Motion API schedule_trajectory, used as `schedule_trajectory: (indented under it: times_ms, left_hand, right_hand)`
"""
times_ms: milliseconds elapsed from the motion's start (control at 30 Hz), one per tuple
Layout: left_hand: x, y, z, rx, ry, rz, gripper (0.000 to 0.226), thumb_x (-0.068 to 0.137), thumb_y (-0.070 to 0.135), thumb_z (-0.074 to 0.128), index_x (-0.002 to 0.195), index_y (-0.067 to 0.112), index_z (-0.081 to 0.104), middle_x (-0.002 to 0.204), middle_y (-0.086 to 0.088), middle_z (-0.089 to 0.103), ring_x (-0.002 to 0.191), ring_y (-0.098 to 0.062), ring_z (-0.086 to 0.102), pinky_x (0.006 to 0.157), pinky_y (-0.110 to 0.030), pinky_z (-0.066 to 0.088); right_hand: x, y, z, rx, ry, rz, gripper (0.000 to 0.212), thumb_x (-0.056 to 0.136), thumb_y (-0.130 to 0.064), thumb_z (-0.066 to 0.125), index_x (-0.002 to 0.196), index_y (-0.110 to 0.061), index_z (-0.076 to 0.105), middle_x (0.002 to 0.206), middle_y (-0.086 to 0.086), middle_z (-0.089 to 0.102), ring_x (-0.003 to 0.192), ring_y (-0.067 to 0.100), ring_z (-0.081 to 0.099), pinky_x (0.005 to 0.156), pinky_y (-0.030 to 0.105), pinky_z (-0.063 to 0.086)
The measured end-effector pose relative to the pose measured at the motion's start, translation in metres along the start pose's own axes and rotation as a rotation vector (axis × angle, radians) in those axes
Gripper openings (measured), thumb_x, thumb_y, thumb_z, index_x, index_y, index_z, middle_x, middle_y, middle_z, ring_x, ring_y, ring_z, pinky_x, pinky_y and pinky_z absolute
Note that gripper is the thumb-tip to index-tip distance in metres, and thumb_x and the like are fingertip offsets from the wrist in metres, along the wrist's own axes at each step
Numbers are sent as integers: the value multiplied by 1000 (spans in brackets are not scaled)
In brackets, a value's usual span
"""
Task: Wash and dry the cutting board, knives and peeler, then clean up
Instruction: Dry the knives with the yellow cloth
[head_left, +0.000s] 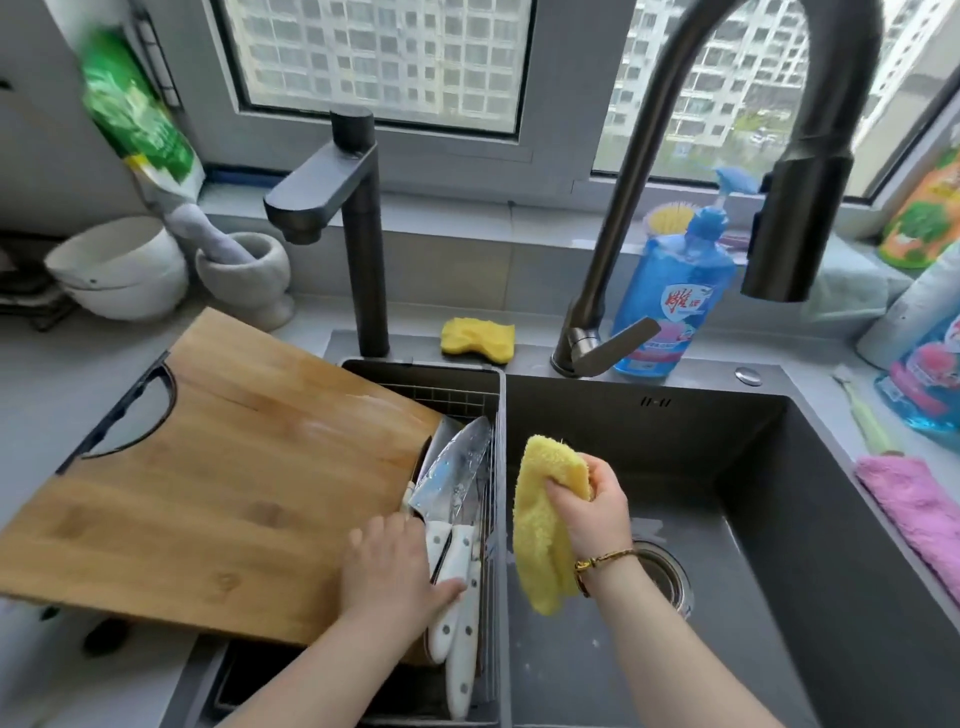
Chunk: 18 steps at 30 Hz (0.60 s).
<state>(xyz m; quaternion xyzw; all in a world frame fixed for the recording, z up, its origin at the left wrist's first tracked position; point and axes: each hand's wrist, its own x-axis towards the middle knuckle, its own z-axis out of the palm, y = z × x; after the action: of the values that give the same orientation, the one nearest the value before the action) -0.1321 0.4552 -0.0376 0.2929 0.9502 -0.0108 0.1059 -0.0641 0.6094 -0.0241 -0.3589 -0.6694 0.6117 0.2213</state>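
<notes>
Over main basin of sink: right hand fisted round yellow cloth, which hangs beside divider. At near right corner of cutting board: left hand palm down, fingers fairly straight, thumb across white knife handle. Board lies tilted over sink's left rim onto counter. White-handled knives in wire basket in small left basin, blades toward back (peeler not made out). Yellow sponge on back rim, pink cloth on right rim.
</notes>
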Motion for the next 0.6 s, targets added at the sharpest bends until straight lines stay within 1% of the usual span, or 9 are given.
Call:
schedule_trajectory:
  times_ms: [67,167,233,300,367,500,600]
  left_hand:
    - [5,4,-1,78,-13,-12,65,81,68,42,123,19,42,124,1,43,118,-20,38,98,-30,27]
    - [10,2,-2,143,-53,-34,65,82,69,38,122,19,45,123,0,46,117,-20,40,96,-31,28]
    - [13,0,-4,165,-74,-13,58,86,64,37,122,20,48,123,0,48,117,-21,41,96,-32,27]
    - [16,0,-9,146,-125,10,48,87,54,45,122,21,50,124,-1,48,116,-21,41,96,-32,27]
    - [19,-1,-14,137,-188,31,46,83,45,52,123,22,50,123,-1,46,116,-21,41,96,-32,27]
    - [11,-1,-16,226,-262,65,61,75,44,61,127,19,39,126,-4,37,118,-23,35,96,-33,26]
    - [-1,-1,-7,312,-251,82,70,76,43,62,133,17,29,131,-6,29,121,-24,29,98,-33,23]
  right_hand:
    - [3,4,6,-19,-24,10,24,84,-5,60,99,-20,48,83,-10,52,76,4,51,61,13,40]
    - [6,8,9,-36,-56,22,24,84,-5,60,100,-19,48,83,-10,51,74,0,49,60,12,40]
    - [8,10,8,-33,-62,30,24,85,-6,59,101,-19,47,83,-10,51,75,0,49,60,12,40]
    - [9,11,8,-26,-68,34,23,85,-6,59,100,-19,47,83,-11,50,75,-1,48,60,12,39]
    - [9,12,8,-27,-85,37,23,85,-5,58,100,-20,47,83,-11,50,74,-1,48,59,12,39]
    - [10,14,6,-24,-110,22,24,85,-5,59,100,-19,48,83,-11,51,74,0,48,60,11,40]
    - [10,17,6,-29,-115,8,24,85,-4,59,101,-18,48,84,-11,51,75,0,48,62,12,40]
